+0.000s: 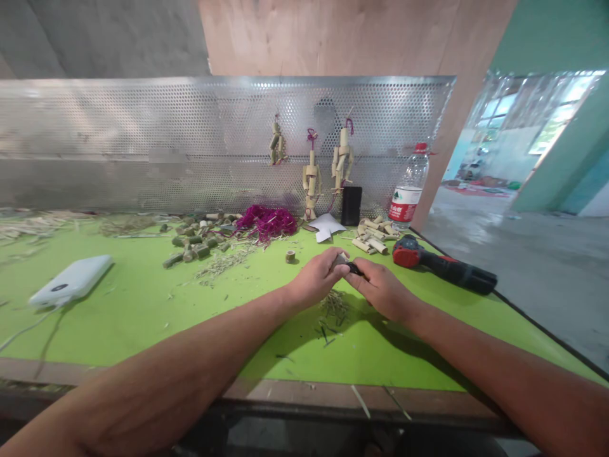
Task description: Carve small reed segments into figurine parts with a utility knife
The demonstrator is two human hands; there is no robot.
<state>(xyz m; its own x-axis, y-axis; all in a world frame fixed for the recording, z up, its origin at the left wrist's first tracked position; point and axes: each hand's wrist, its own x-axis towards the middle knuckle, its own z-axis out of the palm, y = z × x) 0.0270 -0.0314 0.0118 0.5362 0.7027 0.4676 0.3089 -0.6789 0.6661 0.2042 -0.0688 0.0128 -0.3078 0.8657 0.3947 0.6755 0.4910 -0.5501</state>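
My left hand (318,276) is closed around a small piece of wood (343,256), of which only a pale bit shows between the fingers. My right hand (387,292) grips a small black-handled knife (353,268) against that piece, and the two hands meet above the green tabletop. Fingers hide most of the knife and of the wood. Beneath the hands lies a little heap of pale shavings (334,306), with dark bark slivers in front of it. A short cut wood ring (290,256) stands just left of my hands.
Cut branch pieces (193,244), purple cord (266,222), white paper (326,225) and peeled pieces (375,236) lie behind. Jointed wooden figures (311,178) hang on a perforated metal panel (214,133). A bottle (405,202) and red-black power tool (447,270) are right; a white power bank (71,279) is left.
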